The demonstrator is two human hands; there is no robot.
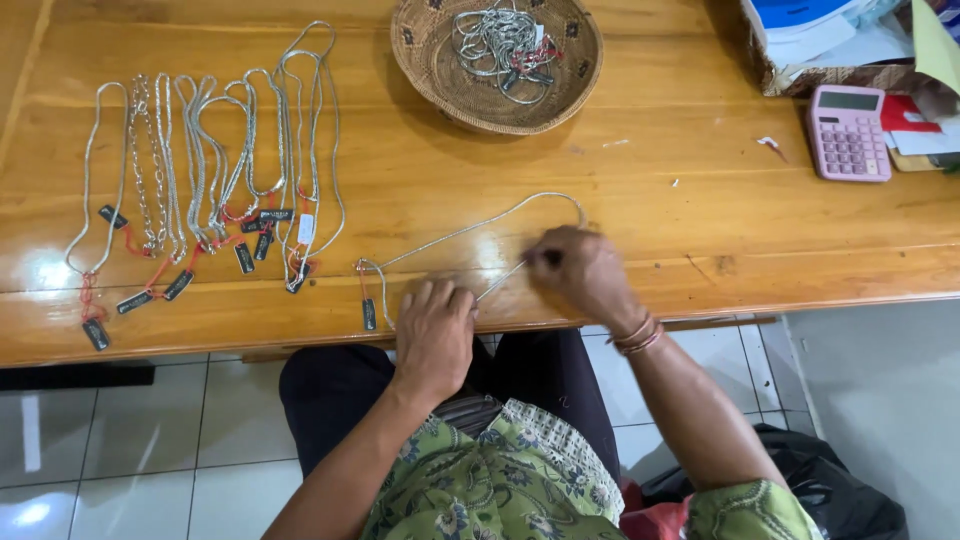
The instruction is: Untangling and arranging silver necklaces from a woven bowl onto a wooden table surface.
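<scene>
So the silver chain necklace [470, 232] lies on the tabletop [640, 190] edge — right hand [583, 272] fingers pinch it, left hand [433, 335] curled, pressing it flat. Probably mid-straightening; next needs gentle, even pulling.

Your honey-brown wooden table [700, 200] carries silver chains [215, 160] with black tags on red strings along its left edge, and one more silver chain [460, 235] near its front edge. A brown woven basket [440, 75] of silver chains sits at the back edge, a pink calculator [848, 132] by the right edge. Your shirt [510, 480] is green, floral-patterned.
</scene>
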